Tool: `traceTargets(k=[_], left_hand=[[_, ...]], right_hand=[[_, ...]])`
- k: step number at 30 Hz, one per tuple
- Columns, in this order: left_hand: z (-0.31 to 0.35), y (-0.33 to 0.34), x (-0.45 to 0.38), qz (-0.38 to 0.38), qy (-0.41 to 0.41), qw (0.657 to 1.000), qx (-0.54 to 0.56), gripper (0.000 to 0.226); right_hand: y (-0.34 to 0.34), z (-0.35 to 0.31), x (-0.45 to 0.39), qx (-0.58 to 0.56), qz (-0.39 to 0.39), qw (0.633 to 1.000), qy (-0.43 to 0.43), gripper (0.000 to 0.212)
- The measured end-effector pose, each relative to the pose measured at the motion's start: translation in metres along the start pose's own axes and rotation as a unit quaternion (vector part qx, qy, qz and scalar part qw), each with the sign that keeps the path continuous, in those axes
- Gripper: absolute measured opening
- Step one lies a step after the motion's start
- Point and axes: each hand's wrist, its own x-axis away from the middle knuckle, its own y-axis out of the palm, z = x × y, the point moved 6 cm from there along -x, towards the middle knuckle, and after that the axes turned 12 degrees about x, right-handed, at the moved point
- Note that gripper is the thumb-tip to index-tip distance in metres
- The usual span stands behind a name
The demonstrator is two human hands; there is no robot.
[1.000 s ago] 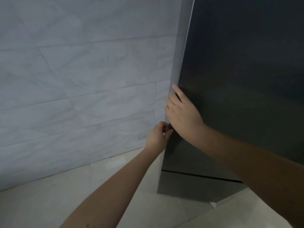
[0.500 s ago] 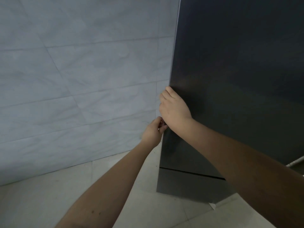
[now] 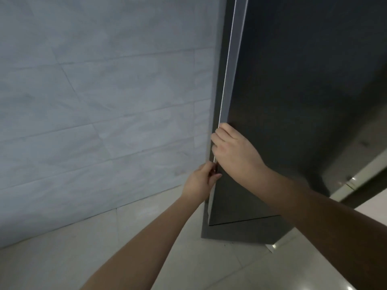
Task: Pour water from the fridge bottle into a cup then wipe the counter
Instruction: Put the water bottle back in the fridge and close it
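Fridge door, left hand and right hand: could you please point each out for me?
Fridge door point(image 3: 303, 91): head view, on its dark front panel.
Left hand point(image 3: 198, 184): head view, on the back of the hand at the door's edge.
Right hand point(image 3: 236, 152): head view, on the back of the hand gripping the door's edge.

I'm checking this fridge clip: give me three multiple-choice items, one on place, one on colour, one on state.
1. Where does the left hand grip the fridge door?
A. its top corner
B. its edge, just below the right hand
C. its bottom corner

2. What colour is the door's front?
A. dark grey
B. white
C. red

3. How does the door stand?
A. wide open
B. cracked open at the edge
C. taken off

Answers: B, its fingers curl on the edge under the right hand; A, the panel is dark grey; B, a narrow pale strip shows along the edge.
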Motion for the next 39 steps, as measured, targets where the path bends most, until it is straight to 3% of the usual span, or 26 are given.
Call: traceTargets(k=[10,13,17,22,25,29,34,39], left_hand=[[0.045,0.025,0.091,-0.049,0.168,0.982,-0.072,0.034],[0.06,0.037,0.115,-0.106,0.229,0.963,-0.099,0.041],[0.084,0.044,0.137,-0.163,0.298,0.933,-0.122,0.044],[0.116,0.031,0.139,-0.131,0.346,0.922,-0.114,0.036],[0.142,0.024,0.131,-0.098,0.358,0.923,-0.107,0.034],[0.187,0.031,0.12,-0.08,0.384,0.915,-0.1,0.052],[0.242,0.077,0.119,-0.133,0.415,0.899,-0.05,0.07],[0.28,0.127,0.127,-0.164,0.445,0.88,-0.016,0.071]], right_hand=[[-0.059,-0.001,0.099,-0.057,-0.05,0.995,0.063,0.02],[-0.07,-0.008,0.131,-0.069,-0.059,0.991,0.095,0.013],[-0.086,-0.008,0.174,-0.096,-0.058,0.981,0.159,0.024],[-0.103,-0.001,0.226,-0.14,-0.045,0.952,0.268,0.008],[-0.11,0.001,0.262,-0.162,-0.063,0.921,0.347,0.019],[-0.114,0.009,0.308,-0.149,-0.073,0.885,0.435,0.029],[-0.11,0.024,0.371,-0.117,-0.075,0.849,0.51,0.034],[-0.103,0.041,0.432,-0.099,-0.074,0.809,0.574,0.036]])
